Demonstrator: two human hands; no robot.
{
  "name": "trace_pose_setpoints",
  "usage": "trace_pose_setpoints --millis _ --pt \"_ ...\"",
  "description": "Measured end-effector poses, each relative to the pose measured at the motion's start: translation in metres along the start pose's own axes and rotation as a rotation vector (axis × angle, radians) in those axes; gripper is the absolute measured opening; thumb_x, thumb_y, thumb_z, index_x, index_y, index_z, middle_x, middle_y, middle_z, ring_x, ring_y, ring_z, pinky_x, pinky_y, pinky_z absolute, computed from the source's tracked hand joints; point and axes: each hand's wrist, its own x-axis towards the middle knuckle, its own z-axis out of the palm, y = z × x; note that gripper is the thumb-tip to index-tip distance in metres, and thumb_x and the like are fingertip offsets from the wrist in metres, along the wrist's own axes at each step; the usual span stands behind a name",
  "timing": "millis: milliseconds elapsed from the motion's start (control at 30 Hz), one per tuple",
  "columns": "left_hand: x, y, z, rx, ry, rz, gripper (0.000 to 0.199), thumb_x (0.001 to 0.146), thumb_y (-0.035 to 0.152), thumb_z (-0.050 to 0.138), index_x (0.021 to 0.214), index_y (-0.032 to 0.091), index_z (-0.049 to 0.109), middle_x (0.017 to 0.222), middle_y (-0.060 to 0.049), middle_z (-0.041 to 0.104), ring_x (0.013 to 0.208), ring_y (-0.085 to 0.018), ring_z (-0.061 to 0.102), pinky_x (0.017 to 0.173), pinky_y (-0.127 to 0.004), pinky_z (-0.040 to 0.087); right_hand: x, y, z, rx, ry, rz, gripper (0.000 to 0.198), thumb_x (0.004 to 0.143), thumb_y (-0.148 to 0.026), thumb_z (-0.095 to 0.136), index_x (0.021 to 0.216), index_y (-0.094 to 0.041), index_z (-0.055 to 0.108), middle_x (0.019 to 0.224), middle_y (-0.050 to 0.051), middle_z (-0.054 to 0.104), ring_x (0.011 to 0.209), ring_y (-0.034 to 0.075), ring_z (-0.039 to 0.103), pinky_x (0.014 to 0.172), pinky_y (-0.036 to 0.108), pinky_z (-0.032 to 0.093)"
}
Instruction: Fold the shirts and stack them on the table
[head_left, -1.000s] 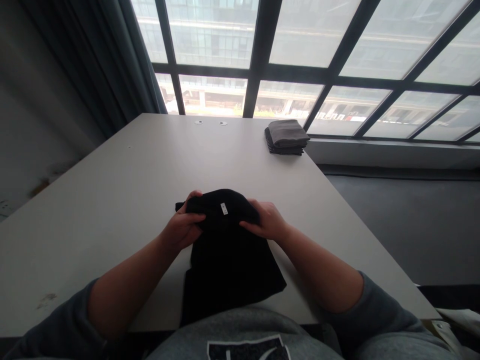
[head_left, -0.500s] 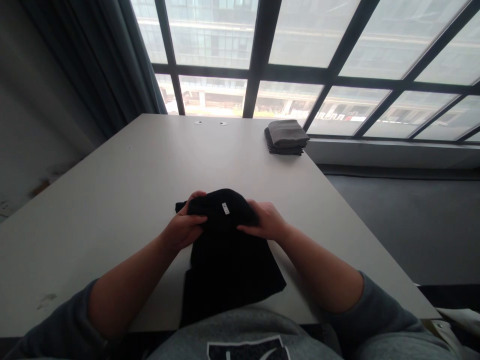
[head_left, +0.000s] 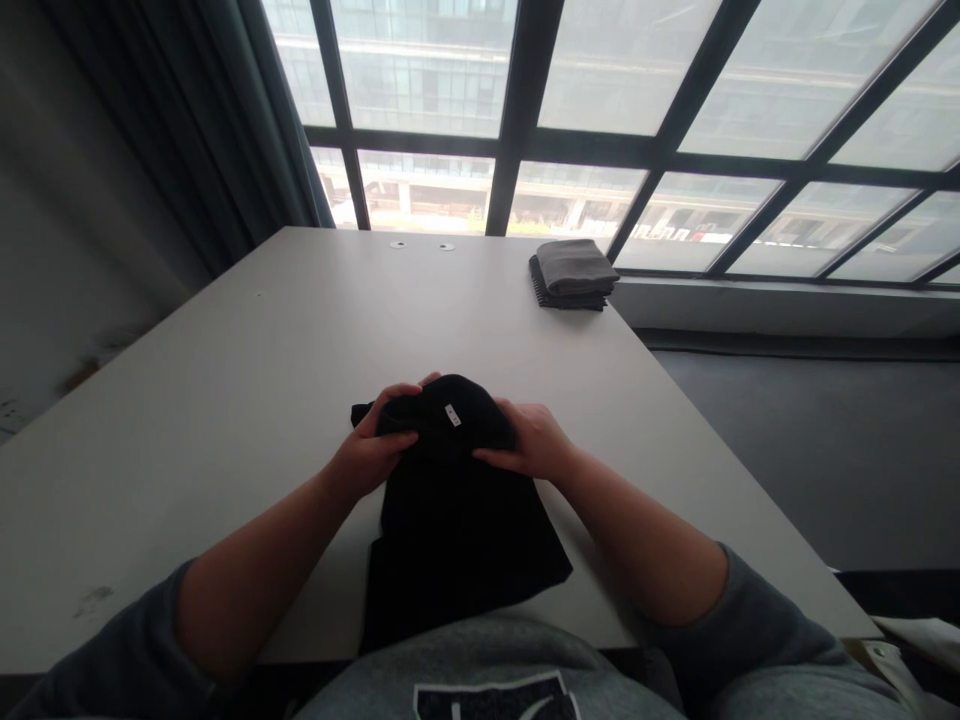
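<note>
A black garment (head_left: 465, 540) lies on the white table in front of me, its lower part reaching toward the near edge. Its far end is lifted into a rounded opening with a small white label (head_left: 452, 415) inside. My left hand (head_left: 379, 432) grips the left side of that opening, thumb in front and fingers behind. At the opposite side, my right hand (head_left: 529, 440) pinches the fabric between thumb and fingers. A bit of black cloth sticks out beyond my left hand. The dark fabric hides its folds, so the garment's exact kind is unclear.
A stack of folded grey and dark cloths (head_left: 574, 272) rests at the table's far right corner. The white table (head_left: 225, 400) ends before a large window (head_left: 585, 150). A dark curtain (head_left: 195, 130) hangs at the left.
The fingers of my left hand have shifted slightly along the rim, and the opening and its label have tilted a little. My right hand stays nearly still.
</note>
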Motion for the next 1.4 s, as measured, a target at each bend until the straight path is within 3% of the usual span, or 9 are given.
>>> trace_pose_setpoints --millis 167,300,467,633,733,867,1000,1233,1400 --pt "0.000 -0.002 -0.004 0.191 -0.018 0.116 0.048 0.089 0.016 0.077 0.133 0.032 0.065 0.167 -0.005 0.047 0.158 -0.035 0.035 0.132 -0.060 0.024 0.002 0.001 -0.001 0.056 -0.056 0.041 0.080 0.083 -0.063 0.080 0.147 -0.023 0.053 0.109 0.009 0.079 0.093 0.030 0.077 0.079 0.038 0.057" --pt "-0.001 -0.006 -0.010 0.314 0.089 0.095 0.059 0.089 0.023 0.079 0.144 0.033 0.060 0.151 -0.006 0.062 0.145 -0.034 0.052 0.129 -0.058 0.032 0.004 0.003 0.002 0.100 -0.075 0.021 0.087 0.080 -0.058 0.085 0.152 -0.026 0.048 0.123 0.011 0.076 0.106 0.033 0.076 0.089 0.042 0.058" --pt "-0.001 -0.005 -0.011 0.404 0.190 0.067 0.058 0.090 0.031 0.080 0.145 0.031 0.062 0.138 -0.006 0.068 0.130 -0.031 0.062 0.121 -0.049 0.043 0.002 0.007 0.003 0.126 0.010 0.000 0.068 0.088 -0.055 0.079 0.146 -0.026 0.055 0.117 0.010 0.078 0.100 0.030 0.076 0.086 0.040 0.058" --pt "0.002 -0.001 -0.007 0.537 0.221 0.136 0.043 0.095 0.036 0.075 0.136 0.026 0.070 0.137 -0.007 0.070 0.132 -0.031 0.061 0.121 -0.047 0.043 0.002 0.010 -0.001 0.139 0.063 0.005 0.037 0.095 -0.054 0.071 0.113 -0.022 0.070 0.085 0.004 0.075 0.073 0.021 0.071 0.072 0.033 0.055" --pt "0.003 -0.001 -0.007 0.678 0.221 0.182 0.038 0.098 0.038 0.070 0.134 0.025 0.071 0.135 -0.007 0.071 0.131 -0.031 0.061 0.122 -0.047 0.042 0.003 0.011 -0.002 0.141 0.030 0.015 0.033 0.096 -0.053 0.070 0.108 -0.021 0.070 0.084 0.003 0.074 0.072 0.020 0.069 0.070 0.032 0.054" --pt "0.003 -0.003 -0.009 0.858 0.277 0.202 0.045 0.097 0.036 0.069 0.140 0.026 0.063 0.137 -0.008 0.069 0.128 -0.030 0.062 0.120 -0.048 0.043 0.003 0.010 0.000 0.154 0.027 0.028 0.050 0.093 -0.052 0.073 0.132 -0.022 0.063 0.104 0.008 0.078 0.088 0.025 0.074 0.080 0.036 0.058" --pt "0.005 -0.004 -0.013 1.015 0.375 0.202 0.055 0.093 0.034 0.073 0.146 0.029 0.056 0.134 -0.008 0.068 0.119 -0.030 0.066 0.118 -0.053 0.044 0.002 0.013 0.003 0.161 0.028 0.041 0.085 0.090 -0.047 0.079 0.161 -0.026 0.038 0.122 0.011 0.074 0.102 0.029 0.075 0.087 0.040 0.059" --pt "0.009 0.005 -0.009 1.304 0.069 0.328 0.025 0.090 0.033 0.075 0.114 0.030 0.079 0.165 -0.006 0.046 0.155 -0.041 0.037 0.129 -0.062 0.025 0.003 0.018 0.005 0.112 -0.037 -0.081 0.048 0.093 -0.027 0.072 0.140 -0.027 0.060 0.119 0.010 0.072 0.103 0.026 0.072 0.092 0.039 0.059" --pt "0.008 0.004 -0.008 1.347 -0.014 0.268 0.027 0.084 0.037 0.082 0.110 0.032 0.081 0.162 -0.007 0.052 0.157 -0.045 0.032 0.129 -0.070 0.014 0.003 0.016 0.006 0.116 0.003 -0.081 0.041 0.094 -0.028 0.070 0.134 -0.027 0.060 0.118 0.009 0.074 0.104 0.026 0.073 0.093 0.039 0.058"
